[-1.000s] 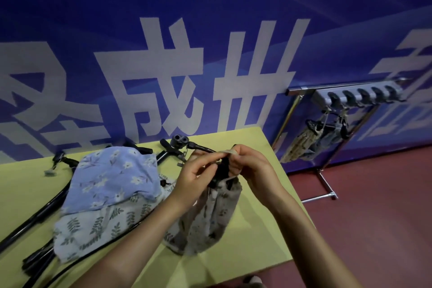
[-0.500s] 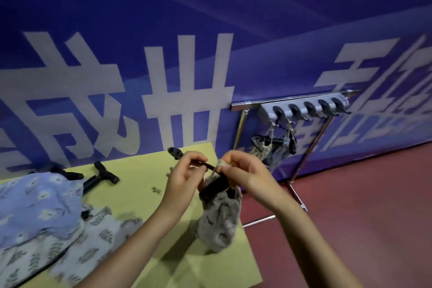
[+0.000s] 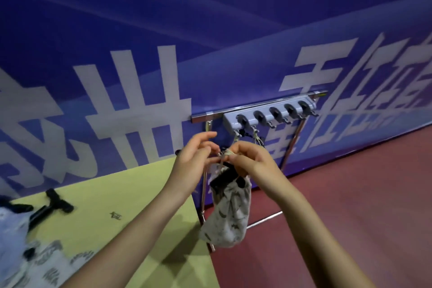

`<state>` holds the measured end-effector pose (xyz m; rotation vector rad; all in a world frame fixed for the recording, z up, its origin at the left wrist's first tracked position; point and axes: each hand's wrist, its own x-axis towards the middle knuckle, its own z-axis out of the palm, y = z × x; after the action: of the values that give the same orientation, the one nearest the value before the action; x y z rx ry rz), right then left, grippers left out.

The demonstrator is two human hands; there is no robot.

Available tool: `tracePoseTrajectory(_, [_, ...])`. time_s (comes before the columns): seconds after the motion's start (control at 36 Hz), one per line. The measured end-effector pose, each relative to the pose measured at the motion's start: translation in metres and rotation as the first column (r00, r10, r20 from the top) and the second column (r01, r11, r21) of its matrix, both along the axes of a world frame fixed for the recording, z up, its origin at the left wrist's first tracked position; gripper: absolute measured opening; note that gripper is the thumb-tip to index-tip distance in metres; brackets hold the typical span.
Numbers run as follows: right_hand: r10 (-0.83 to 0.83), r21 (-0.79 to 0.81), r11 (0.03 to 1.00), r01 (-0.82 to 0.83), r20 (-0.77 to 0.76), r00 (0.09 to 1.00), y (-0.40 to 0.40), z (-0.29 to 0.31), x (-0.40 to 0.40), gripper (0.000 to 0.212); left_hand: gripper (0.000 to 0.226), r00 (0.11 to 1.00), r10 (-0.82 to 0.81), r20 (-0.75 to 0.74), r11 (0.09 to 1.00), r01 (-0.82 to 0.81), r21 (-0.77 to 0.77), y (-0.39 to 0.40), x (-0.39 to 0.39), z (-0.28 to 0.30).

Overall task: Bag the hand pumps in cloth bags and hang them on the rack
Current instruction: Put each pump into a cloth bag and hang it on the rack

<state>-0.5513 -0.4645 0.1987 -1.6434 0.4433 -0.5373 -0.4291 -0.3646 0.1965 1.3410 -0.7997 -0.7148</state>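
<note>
A beige patterned cloth bag (image 3: 228, 215) hangs in the air past the table's right edge, with a black hand pump (image 3: 223, 176) sticking out of its mouth. My right hand (image 3: 251, 160) pinches the bag's drawstring at the top. My left hand (image 3: 195, 158) pinches the same string from the left. Just behind my hands stands the rack (image 3: 268, 114), a grey strip with several black hooks on a metal bar. Strings of bags hung earlier drop from its two left hooks; those bags are hidden behind my hands.
The yellow-green table (image 3: 131, 206) lies at lower left. On it are another black hand pump (image 3: 50, 206), a light blue floral bag (image 3: 9, 229) and a white leaf-print bag (image 3: 46, 264). Red floor (image 3: 350, 206) spreads to the right, below a blue banner wall.
Both hands have lifted the bagged pump off the table and carried it right, up toward the rack. My head has turned right, so the rack is now centred and closer.
</note>
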Motion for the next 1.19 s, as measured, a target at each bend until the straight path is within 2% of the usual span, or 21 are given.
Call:
tracePoseTrajectory(0.06, [-0.02, 0.006, 1.0, 0.02, 0.008, 1.0, -0.007, 0.003, -0.004, 0.01, 0.031, 0.945, -0.072, 0.318, 0.997, 0.064, 0.034, -0.011, 0.002, -0.008])
tracePoseTrajectory(0.11, [-0.047, 0.004, 0.999, 0.047, 0.013, 0.999, -0.014, 0.004, -0.01, 0.009, 0.028, 0.837, -0.155, 0.524, 0.987, 0.15, 0.052, -0.022, 0.001, -0.017])
tracePoseTrajectory(0.22, [-0.088, 0.044, 0.995, 0.087, 0.017, 0.996, -0.035, -0.005, -0.02, 0.009, 0.027, 0.719, -0.223, 0.658, 0.97, 0.23, 0.077, -0.045, 0.002, -0.034])
tracePoseTrajectory(0.33, [-0.042, 0.087, 0.995, 0.041, 0.008, 0.999, -0.053, -0.027, -0.019, 0.008, 0.013, 0.632, -0.25, 0.734, 0.963, 0.241, 0.12, -0.07, 0.006, -0.048])
tracePoseTrajectory(0.39, [-0.016, 0.106, 0.994, 0.017, -0.006, 1.0, -0.065, -0.04, -0.017, 0.008, 0.006, 0.604, -0.266, 0.751, 0.962, 0.217, 0.166, -0.085, 0.008, -0.061])
tracePoseTrajectory(0.53, [0.063, 0.236, 0.97, -0.051, -0.045, 0.997, -0.12, -0.066, -0.016, 0.011, 0.027, 0.664, -0.303, 0.683, 0.952, 0.176, 0.251, -0.132, 0.012, -0.098])
tracePoseTrajectory(0.58, [0.099, 0.275, 0.959, -0.064, -0.118, 0.988, -0.144, -0.076, -0.019, 0.008, 0.032, 0.673, -0.322, 0.666, 0.945, 0.189, 0.266, -0.152, 0.018, -0.11])
tracePoseTrajectory(0.67, [0.135, 0.269, 0.961, -0.058, -0.28, 0.95, -0.187, -0.093, -0.03, 0.011, 0.038, 0.586, -0.379, 0.717, 0.923, 0.188, 0.335, -0.19, 0.018, -0.126])
tracePoseTrajectory(0.72, [0.137, 0.223, 0.973, -0.057, -0.361, 0.922, -0.22, -0.1, -0.041, 0.021, 0.035, 0.543, -0.421, 0.726, 0.904, 0.192, 0.381, -0.217, 0.007, -0.132])
tracePoseTrajectory(0.83, [0.163, 0.155, 0.982, -0.109, -0.4, 0.902, -0.279, -0.105, -0.062, 0.02, 0.02, 0.59, -0.449, 0.671, 0.884, 0.182, 0.432, -0.264, -0.018, -0.144])
tracePoseTrajectory(0.92, [0.16, 0.116, 0.986, -0.122, -0.419, 0.894, -0.307, -0.11, -0.068, 0.02, 0.02, 0.651, -0.401, 0.644, 0.888, 0.106, 0.447, -0.283, -0.034, -0.155])
tracePoseTrajectory(1.06, [0.164, 0.166, 0.98, -0.108, -0.377, 0.911, -0.347, -0.117, -0.068, 0.027, 0.022, 0.736, -0.241, 0.633, 0.913, -0.049, 0.405, -0.312, -0.058, -0.157])
tracePoseTrajectory(1.19, [0.119, 0.199, 0.979, -0.054, -0.332, 0.936, -0.376, -0.128, -0.058, 0.021, 0.022, 0.715, -0.164, 0.679, 0.888, -0.193, 0.418, -0.346, -0.06, -0.153])
